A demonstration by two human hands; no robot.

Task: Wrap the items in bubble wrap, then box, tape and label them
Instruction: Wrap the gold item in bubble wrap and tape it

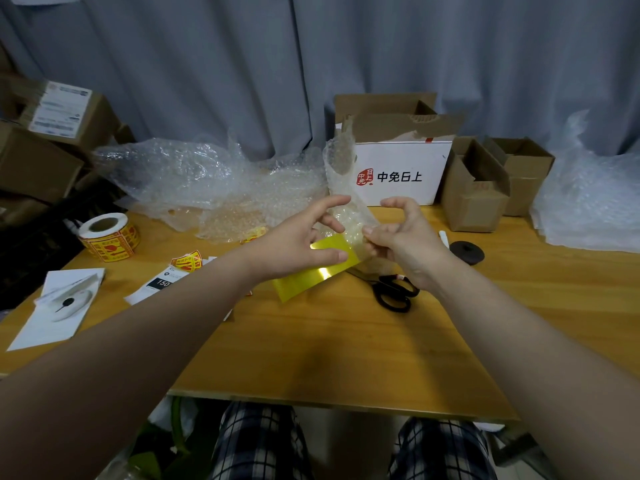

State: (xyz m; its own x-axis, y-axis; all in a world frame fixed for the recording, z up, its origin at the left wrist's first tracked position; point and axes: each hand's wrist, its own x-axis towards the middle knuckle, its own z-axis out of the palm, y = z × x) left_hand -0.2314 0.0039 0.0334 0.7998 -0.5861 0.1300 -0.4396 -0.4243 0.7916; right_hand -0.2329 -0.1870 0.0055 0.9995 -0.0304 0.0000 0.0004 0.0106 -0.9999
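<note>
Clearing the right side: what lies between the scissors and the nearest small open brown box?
In the head view, a dark round disc and a small white stick lie there, side by side.

A grey curtain (207,71) hung across the whole back of the room in long, heavy folds and reached down behind the worktop. The worktop (329,348) was a wooden board of a warm honey colour with a fine grain, its front edge thin and pale. The light was soft and even, dimmer along the curtain, and it laid a faint sheen on the wood near the middle. Below the front edge a pale strip of floor (346,431) lay in shadow, and some blurred green leaves (156,459) showed at the lower left.
</note>
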